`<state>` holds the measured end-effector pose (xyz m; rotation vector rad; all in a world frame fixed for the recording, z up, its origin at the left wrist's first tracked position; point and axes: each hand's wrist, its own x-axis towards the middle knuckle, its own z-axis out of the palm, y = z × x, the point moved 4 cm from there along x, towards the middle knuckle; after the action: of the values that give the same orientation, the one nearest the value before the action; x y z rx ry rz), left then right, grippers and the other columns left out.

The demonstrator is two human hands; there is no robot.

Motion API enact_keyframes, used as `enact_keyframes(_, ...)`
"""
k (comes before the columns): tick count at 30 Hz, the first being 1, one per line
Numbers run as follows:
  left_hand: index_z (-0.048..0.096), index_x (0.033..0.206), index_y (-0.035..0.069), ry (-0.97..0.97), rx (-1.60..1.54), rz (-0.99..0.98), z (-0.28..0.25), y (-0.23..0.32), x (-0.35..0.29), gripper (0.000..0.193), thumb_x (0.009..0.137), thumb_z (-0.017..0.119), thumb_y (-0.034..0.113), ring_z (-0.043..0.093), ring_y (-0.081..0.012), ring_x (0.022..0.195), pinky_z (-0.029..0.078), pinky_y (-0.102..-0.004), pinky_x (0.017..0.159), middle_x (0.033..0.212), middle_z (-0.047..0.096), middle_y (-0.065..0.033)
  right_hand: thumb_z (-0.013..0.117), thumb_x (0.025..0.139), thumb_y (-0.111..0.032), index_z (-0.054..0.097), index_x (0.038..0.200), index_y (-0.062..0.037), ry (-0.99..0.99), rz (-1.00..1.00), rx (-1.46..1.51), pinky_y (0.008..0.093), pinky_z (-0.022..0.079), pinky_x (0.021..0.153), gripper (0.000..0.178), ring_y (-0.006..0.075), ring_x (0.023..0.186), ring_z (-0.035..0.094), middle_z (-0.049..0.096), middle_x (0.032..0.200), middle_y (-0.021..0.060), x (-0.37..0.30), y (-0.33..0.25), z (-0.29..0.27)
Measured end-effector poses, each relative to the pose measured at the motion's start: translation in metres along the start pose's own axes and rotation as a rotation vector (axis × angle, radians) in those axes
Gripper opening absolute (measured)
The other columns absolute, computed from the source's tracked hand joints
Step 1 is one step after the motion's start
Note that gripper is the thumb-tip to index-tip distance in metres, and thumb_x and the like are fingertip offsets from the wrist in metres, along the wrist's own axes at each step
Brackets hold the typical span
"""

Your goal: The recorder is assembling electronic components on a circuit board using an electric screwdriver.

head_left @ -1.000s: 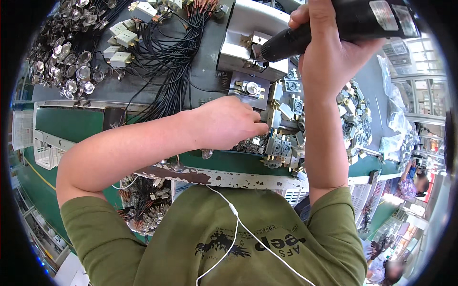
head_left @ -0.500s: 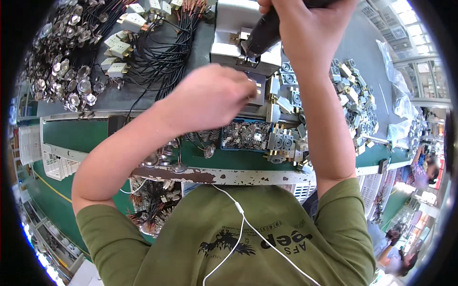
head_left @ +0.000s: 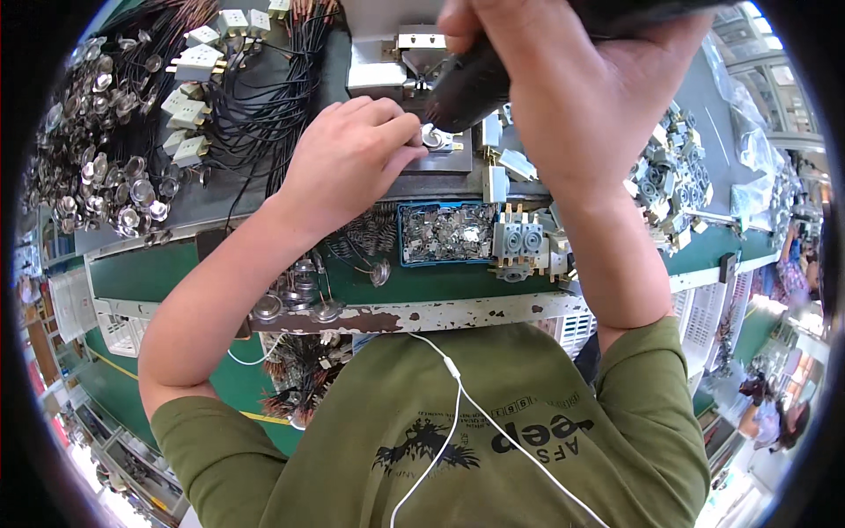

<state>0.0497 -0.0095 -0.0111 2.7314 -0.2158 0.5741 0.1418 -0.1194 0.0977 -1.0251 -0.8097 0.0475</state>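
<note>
My right hand (head_left: 572, 101) is wrapped round a black power screwdriver (head_left: 475, 88), whose tapered end points down and left. Below that end, a small pale socket part (head_left: 438, 139) with metal prongs rests on a dark block (head_left: 449, 162). The closed fingertips of my left hand (head_left: 352, 150) grip the part's left side, hiding some of it. Behind the block stands a metal fixture (head_left: 378, 77).
Wired white plugs (head_left: 195, 63) and a heap of round metal discs (head_left: 123, 189) lie left. A blue tray (head_left: 447, 261) of small metal pieces sits at the front. Grey sockets (head_left: 518, 239) stand beside it, with more sockets (head_left: 673, 167) piled right.
My left hand, blurred before, has come to rest at the socket part. The screwdriver's end has moved from the fixture toward me, over the block. The view has shifted slightly.
</note>
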Motion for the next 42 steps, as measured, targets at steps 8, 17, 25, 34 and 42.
enact_keyframes(8,0.064,0.092,0.010,-0.011,0.111,0.043,-0.006,0.014,0.004,0.015,0.088,0.075,0.019,0.062,-0.0242,0.086,0.049,-0.0390,0.077,0.087,0.061,-0.0033,0.076,0.085,0.012,0.044,0.130,0.0015,0.042,0.021,0.093,0.0266,0.059,0.068,0.056,0.0152,0.083,0.070,0.067,0.102,0.0121,0.005,0.004,0.002)
enact_keyframes(17,0.069,0.091,0.009,-0.016,0.033,-0.007,-0.005,0.005,-0.002,0.011,0.085,0.077,0.012,0.065,-0.0263,0.088,0.053,-0.0404,0.080,0.094,0.067,-0.0039,0.076,0.085,0.008,0.039,0.137,0.0012,0.062,0.024,0.065,0.0302,0.058,0.075,0.064,0.0181,0.091,0.068,0.066,0.105,0.0127,0.013,0.007,0.003)
enact_keyframes(25,0.070,0.091,0.007,-0.101,-0.171,-0.148,-0.001,-0.007,-0.004,0.012,0.082,0.078,0.008,0.066,-0.0302,0.094,0.054,-0.0417,0.082,0.099,0.070,-0.0064,0.076,0.085,0.004,0.034,0.144,0.0009,0.049,0.038,0.064,0.0333,0.057,0.082,0.072,0.0206,0.097,0.067,0.064,0.108,0.0132,0.017,0.008,0.005)
enact_keyframes(34,0.070,0.092,0.007,-0.065,-0.180,-0.088,0.002,-0.008,-0.005,0.013,0.081,0.076,0.004,0.065,-0.0298,0.093,0.055,-0.0409,0.081,0.098,0.068,-0.0060,0.077,0.086,-0.002,0.029,0.150,-0.0007,-0.061,0.005,-0.035,0.0366,0.055,0.088,0.080,0.0237,0.105,0.065,0.063,0.112,0.0139,0.029,0.023,0.009)
enact_keyframes(42,0.070,0.091,0.009,0.020,-0.221,-0.089,0.005,-0.013,-0.007,0.012,0.081,0.076,0.006,0.064,-0.0285,0.090,0.054,-0.0405,0.079,0.091,0.067,-0.0051,0.078,0.086,-0.011,0.033,0.149,-0.0064,-0.348,-0.143,-0.200,0.0384,0.053,0.091,0.078,0.0257,0.106,0.064,0.062,0.113,0.0141,0.025,0.046,0.020)
